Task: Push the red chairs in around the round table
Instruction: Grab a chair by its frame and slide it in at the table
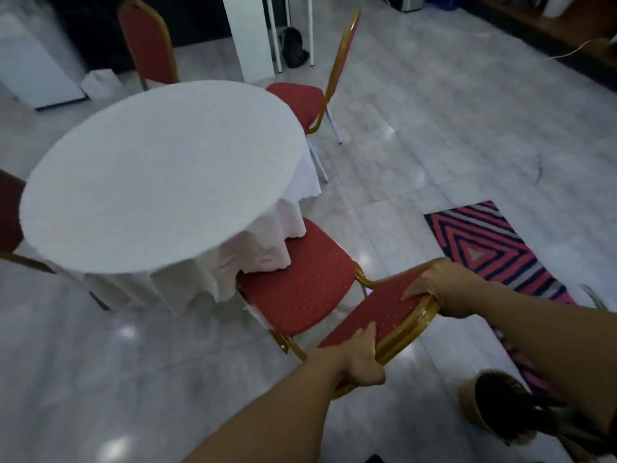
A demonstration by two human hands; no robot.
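Note:
A round table [160, 175] under a white cloth fills the left middle. The nearest red chair [300, 285], gold-framed, stands at its near right side, the front of its seat under the hanging cloth. My left hand [362, 359] grips the near end of its backrest top. My right hand [444, 285] grips the far end. A second red chair [297, 101] stands at the table's far right, its seat partly out from the edge. A third red chair [147, 45] stands behind the table. The edge of a fourth red chair [8, 212] shows at far left.
A striped red, black and grey rug [490, 245] lies on the shiny tiled floor to the right. A woven basket [484, 406] sits near my right forearm. A white pillar [247, 35] and a dark bag [293, 48] stand behind the table, a white cabinet [36, 61] at far left.

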